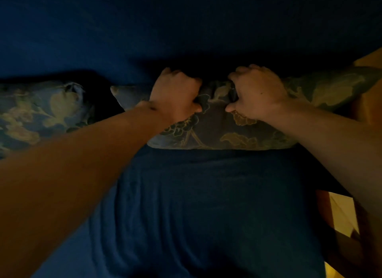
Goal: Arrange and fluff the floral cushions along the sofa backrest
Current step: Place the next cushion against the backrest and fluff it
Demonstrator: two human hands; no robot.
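1. Both our hands are clamped on the same floral cushion: left hand and right hand sit close together on its top edge, fingers curled over the back, thumbs pinching the front. You can see the fabric bunched up between them.

2. Where it sits: the cushion leans against the sofa backrest, bottom edge on the blue seat. A second floral cushion is off to the left of ours, apart from it, with a dark gap between. Neither hand is on that one.

3. How we reckon it handles: soft and light. The cover wrinkles right up under the grip, so the filling gives easily. Nothing fragile here, and the woven cover doesn't look slippery.

4. Where to grab: honestly, the middle of the top edge just scrunches it. For plumping we'd probably move out toward the two top corners, or take the sides and squeeze inward.

5. Heads up, the lighting's really dim, so we can't tell what the fill is or whether there's a zip along any edge.
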